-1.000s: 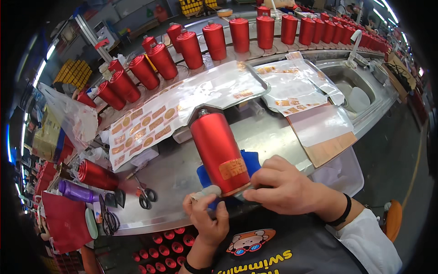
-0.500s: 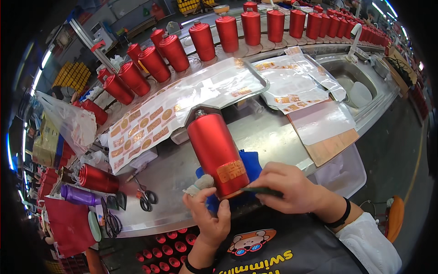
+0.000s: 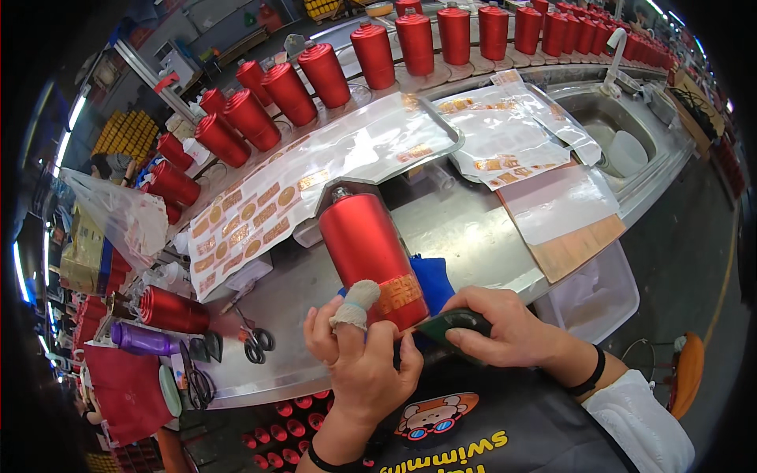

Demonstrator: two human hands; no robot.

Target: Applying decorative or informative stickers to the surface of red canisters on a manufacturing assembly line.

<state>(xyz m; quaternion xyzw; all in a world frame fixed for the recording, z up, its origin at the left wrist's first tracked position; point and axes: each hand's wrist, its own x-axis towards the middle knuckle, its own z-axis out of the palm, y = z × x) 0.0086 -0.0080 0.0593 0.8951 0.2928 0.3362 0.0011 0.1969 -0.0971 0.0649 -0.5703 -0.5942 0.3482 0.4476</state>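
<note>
A red bottle (image 3: 364,244) lies tilted on the steel bench, its neck away from me and resting by a metal holder, its base toward me over a blue cloth (image 3: 432,277). Near the base sits a gold patterned decal (image 3: 400,293). My left hand (image 3: 364,359) has its fingers apart; the index finger, in a cloth finger cover (image 3: 356,303), presses beside the decal, and the thumb is near the base. Pinched in my right hand (image 3: 505,327) is a dark green flat scraper (image 3: 456,322), its edge at the bottle's base rim.
Decal sheets (image 3: 260,209) lie on a metal tray, with more sheets (image 3: 505,150) to the right. Beyond, red bottles (image 3: 371,55) line a conveyor. Scissors (image 3: 256,344) and a purple bottle (image 3: 140,339) are at left; a sink (image 3: 603,130) is at far right.
My left index finger has moved up onto the bottle beside the decal. The scraper has turned and shows more of its face. The bottles on the conveyor have shifted to the right.
</note>
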